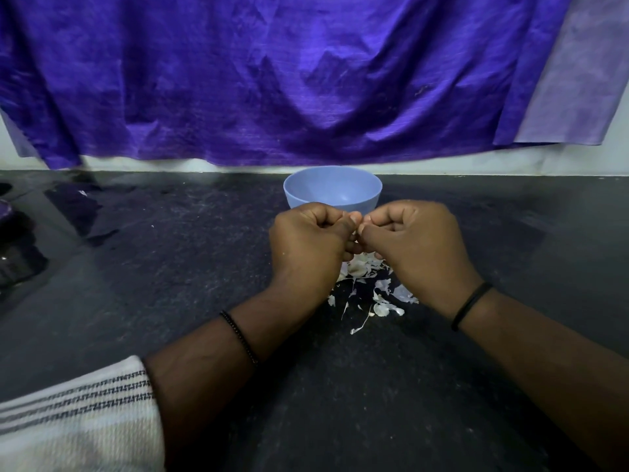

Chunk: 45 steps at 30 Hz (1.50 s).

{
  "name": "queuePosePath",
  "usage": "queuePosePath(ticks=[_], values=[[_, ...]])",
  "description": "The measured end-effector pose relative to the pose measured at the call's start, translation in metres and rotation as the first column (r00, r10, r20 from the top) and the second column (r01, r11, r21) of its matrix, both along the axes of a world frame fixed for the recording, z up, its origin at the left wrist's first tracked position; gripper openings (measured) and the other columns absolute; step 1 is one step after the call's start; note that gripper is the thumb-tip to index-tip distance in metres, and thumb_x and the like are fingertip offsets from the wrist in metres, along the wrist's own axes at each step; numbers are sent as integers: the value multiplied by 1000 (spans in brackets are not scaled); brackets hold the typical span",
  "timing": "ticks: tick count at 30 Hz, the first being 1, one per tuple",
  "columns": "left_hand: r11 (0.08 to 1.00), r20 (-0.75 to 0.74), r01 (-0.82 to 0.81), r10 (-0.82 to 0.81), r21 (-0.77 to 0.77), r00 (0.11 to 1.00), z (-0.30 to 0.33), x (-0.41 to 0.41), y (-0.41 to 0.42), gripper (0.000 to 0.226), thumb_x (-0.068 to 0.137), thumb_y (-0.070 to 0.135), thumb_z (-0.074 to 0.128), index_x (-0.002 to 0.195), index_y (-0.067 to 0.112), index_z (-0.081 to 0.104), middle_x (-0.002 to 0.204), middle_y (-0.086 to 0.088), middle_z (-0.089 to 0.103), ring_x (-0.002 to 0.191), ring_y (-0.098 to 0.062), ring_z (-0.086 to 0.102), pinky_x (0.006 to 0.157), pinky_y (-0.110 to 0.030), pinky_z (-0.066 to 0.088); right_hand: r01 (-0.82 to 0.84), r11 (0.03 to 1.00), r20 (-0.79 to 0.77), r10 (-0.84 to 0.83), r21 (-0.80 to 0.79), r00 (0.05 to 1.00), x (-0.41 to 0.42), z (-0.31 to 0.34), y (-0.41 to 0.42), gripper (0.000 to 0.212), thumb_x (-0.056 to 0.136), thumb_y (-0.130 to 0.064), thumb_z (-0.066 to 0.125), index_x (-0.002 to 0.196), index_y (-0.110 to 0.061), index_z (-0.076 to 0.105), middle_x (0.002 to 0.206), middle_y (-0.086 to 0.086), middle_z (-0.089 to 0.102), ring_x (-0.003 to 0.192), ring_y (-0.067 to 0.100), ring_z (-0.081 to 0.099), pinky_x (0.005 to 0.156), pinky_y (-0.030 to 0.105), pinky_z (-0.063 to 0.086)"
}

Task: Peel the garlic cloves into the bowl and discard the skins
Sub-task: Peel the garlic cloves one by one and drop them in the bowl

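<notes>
Whatever garlic clove the hands work on is hidden: the left hand [308, 238] and right hand [413, 235] are both curled tight, thumbs and forefingers meeting tip to tip, and whether they pinch anything cannot be told. Just beyond the knuckles stands the blue bowl [333, 189] (its near rim cut off by the fingers, its contents unseen), while the skins [372, 291] lie scattered beneath and between the wrists. The dark counter [170, 253] spreads wide on either side of the hands, ending at the wall under the purple cloth [272, 80] behind the bowl.
</notes>
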<state>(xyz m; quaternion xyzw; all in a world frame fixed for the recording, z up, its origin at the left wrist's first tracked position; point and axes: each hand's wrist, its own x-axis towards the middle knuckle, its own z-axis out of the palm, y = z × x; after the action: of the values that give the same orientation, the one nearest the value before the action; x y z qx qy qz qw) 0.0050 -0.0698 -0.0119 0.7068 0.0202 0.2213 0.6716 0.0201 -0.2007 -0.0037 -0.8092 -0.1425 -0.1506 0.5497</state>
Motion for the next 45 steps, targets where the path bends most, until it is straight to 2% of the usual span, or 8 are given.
queuePosePath(ticks=[8,13,20,24,27,32,39,45], values=[[996,18,-55,54,71,998,-2,-4,-4,16,86,11,76,72,3,74,63,-5,72,58,-20,72,59,-36,62,46,998,63,-44,-31,997,-3,-3,4,11,84,-17,74,74,-14,76,60,-7,71,54,0,65,51,13,49],[995,26,-77,75,71,997,0,0,-1,18,86,11,77,69,7,73,63,-5,72,59,-20,72,59,-34,61,48,999,35,-48,-7,998,0,-1,2,9,86,-18,75,77,-16,77,65,-6,73,63,8,71,62,28,60],[984,53,-98,91,146,994,-1,-2,-3,16,87,13,76,72,7,74,64,-2,72,58,-13,71,57,-30,60,89,995,76,-86,-39,993,-1,-2,4,12,85,-18,75,74,-15,75,62,-5,71,58,4,67,50,15,50],[985,58,-90,82,150,995,-2,-2,-4,17,87,13,75,71,7,74,63,-2,71,57,-16,71,58,-35,61,110,989,126,-98,-97,987,0,-4,5,15,85,-20,73,72,-14,73,61,-3,70,59,10,67,50,19,50],[999,21,-15,15,43,1000,-1,0,-2,17,90,9,72,75,0,71,63,-6,71,56,-18,70,55,-32,59,76,996,79,-72,-46,994,3,-5,5,13,85,-21,72,74,-15,72,63,-3,70,59,8,66,52,15,49],[963,-84,181,-200,-199,976,0,2,2,18,96,11,63,83,-1,66,64,-8,65,55,-16,65,49,-25,54,-10,998,-20,11,61,1000,9,-8,2,10,83,-23,72,76,-16,70,66,0,72,56,7,61,60,31,52],[993,-14,87,-87,84,996,-2,-1,-1,23,99,10,59,81,0,70,69,-12,70,54,-20,67,49,-28,54,26,1000,59,-25,-5,998,8,-7,0,8,82,-18,72,74,-18,69,65,-4,69,58,3,61,57,22,49],[978,-18,207,-207,22,978,2,-5,1,19,98,8,60,88,-1,72,74,-17,72,61,-24,69,57,-35,57,35,998,127,-28,-53,991,8,-3,-2,7,82,-22,71,76,-19,70,66,-6,68,60,3,61,54,14,47]])
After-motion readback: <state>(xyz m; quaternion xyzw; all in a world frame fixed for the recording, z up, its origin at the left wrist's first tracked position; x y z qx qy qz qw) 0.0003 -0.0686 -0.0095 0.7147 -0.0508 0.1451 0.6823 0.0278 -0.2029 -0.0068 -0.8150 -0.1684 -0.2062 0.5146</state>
